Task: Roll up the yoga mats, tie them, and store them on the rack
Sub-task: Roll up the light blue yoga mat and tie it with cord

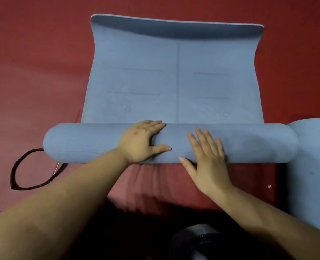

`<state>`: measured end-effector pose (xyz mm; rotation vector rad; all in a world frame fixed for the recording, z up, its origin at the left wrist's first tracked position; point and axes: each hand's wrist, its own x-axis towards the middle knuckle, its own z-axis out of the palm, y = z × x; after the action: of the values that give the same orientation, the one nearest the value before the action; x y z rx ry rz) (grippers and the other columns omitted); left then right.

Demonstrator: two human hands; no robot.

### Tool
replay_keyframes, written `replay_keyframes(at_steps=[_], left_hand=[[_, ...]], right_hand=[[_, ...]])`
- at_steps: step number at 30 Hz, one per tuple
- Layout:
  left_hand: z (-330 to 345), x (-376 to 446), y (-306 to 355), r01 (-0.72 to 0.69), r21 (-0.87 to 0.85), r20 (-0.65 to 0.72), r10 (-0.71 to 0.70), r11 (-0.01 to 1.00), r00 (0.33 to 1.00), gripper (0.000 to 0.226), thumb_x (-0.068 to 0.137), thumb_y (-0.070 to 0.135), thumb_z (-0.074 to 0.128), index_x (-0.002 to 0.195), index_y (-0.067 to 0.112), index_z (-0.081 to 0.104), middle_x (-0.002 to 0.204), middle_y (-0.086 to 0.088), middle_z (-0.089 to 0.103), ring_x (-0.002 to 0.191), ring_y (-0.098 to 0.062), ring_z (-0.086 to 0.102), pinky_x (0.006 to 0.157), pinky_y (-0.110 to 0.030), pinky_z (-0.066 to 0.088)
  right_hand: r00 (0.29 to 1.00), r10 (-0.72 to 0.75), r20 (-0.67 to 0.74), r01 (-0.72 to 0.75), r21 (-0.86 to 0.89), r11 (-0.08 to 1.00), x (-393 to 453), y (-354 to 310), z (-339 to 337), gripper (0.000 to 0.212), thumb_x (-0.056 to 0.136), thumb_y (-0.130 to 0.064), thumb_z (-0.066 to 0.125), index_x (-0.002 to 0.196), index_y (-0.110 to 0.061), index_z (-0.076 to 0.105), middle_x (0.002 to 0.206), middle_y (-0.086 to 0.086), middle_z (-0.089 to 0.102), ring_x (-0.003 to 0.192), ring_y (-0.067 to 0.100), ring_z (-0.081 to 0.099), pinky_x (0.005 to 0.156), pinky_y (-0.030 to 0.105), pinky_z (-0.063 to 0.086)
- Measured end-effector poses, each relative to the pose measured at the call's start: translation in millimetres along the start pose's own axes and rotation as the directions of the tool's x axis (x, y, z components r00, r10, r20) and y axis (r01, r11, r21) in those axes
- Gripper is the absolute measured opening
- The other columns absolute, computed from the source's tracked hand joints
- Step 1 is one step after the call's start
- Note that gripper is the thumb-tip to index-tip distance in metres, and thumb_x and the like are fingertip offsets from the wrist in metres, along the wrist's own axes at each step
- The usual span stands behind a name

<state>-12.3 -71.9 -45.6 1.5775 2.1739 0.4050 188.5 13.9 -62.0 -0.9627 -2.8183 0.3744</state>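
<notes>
A blue yoga mat lies on the red floor, its near part wound into a thick roll that runs across the middle of the frame. The left hand rests flat on the roll's centre, fingers straight, thumb out. The right hand presses just beside it, fingers spread, gripping nothing. At lower left a dark strap loops beside the roll's end. A second blue mat shows at the right edge.

A single head-worn view is given, aimed forward and steeply down, close over the hands and the mat on the floor.
</notes>
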Motion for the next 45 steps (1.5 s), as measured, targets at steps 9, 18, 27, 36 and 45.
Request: replay_keyframes(at_steps=[9, 18, 27, 36, 45], left_hand=[[5, 20, 8, 0.015, 0.105, -0.098, -0.004, 0.994, 0.995, 0.086, 0.079, 0.066, 0.043, 0.136, 0.002, 0.047, 0.14, -0.017, 0.048, 0.131, -0.031, 0.043, 0.112, -0.032, 0.022], [-15, 60, -5, 0.049, 0.056, -0.018, -0.048, 0.997, 0.999, 0.07, 0.087, 0.053, 0.053, 0.142, 0.011, 0.04, 0.147, -0.007, 0.041, 0.135, -0.023, 0.036, 0.111, -0.027, 0.02], [-4, 61, -8, 0.029, 0.14, -0.135, -0.01, 0.99, 0.991, 0.092, 0.078, 0.057, 0.063, 0.147, 0.009, 0.027, 0.153, -0.01, 0.028, 0.143, -0.024, 0.021, 0.117, -0.031, 0.006], [-46, 116, -13, 0.12, 0.214, 0.177, -0.159, 0.97, 0.971, 0.107, 0.054, 0.073, 0.071, 0.139, 0.017, 0.039, 0.142, -0.003, 0.045, 0.131, -0.024, 0.039, 0.109, -0.034, 0.031], [-43, 102, 4, 0.071, 0.385, 0.135, -0.133, 0.92, 0.982, 0.093, 0.053, 0.075, 0.07, 0.125, 0.019, 0.05, 0.125, 0.003, 0.056, 0.117, -0.021, 0.046, 0.094, -0.034, 0.04]], right_hand=[[0.948, 0.092, 0.305, -0.085, -0.037, 0.996, 98, 16, -17, 0.067, 0.092, -0.057, 0.042, 0.147, -0.02, 0.032, 0.153, 0.003, 0.031, 0.142, 0.018, 0.021, 0.116, 0.038, 0.003], [0.997, -0.051, 0.059, 0.054, -0.049, 0.997, 67, 26, 1, 0.083, 0.074, -0.063, 0.042, 0.14, -0.013, 0.044, 0.144, 0.01, 0.044, 0.134, 0.028, 0.038, 0.112, 0.04, 0.014], [0.978, 0.007, 0.207, 0.009, -0.079, 0.997, 128, 37, -23, 0.085, 0.08, -0.065, 0.054, 0.148, -0.022, 0.026, 0.155, 0.001, 0.026, 0.143, 0.017, 0.019, 0.117, 0.04, 0.002], [0.929, -0.001, 0.37, 0.039, -0.095, 0.995, 171, 41, -36, 0.109, 0.059, -0.067, 0.074, 0.146, -0.02, 0.031, 0.15, 0.003, 0.036, 0.137, 0.021, 0.032, 0.113, 0.035, 0.021], [0.929, 0.007, 0.37, 0.042, -0.123, 0.991, 165, 31, -47, 0.089, 0.055, -0.059, 0.08, 0.128, -0.019, 0.049, 0.122, 0.002, 0.059, 0.115, 0.024, 0.047, 0.099, 0.034, 0.033]])
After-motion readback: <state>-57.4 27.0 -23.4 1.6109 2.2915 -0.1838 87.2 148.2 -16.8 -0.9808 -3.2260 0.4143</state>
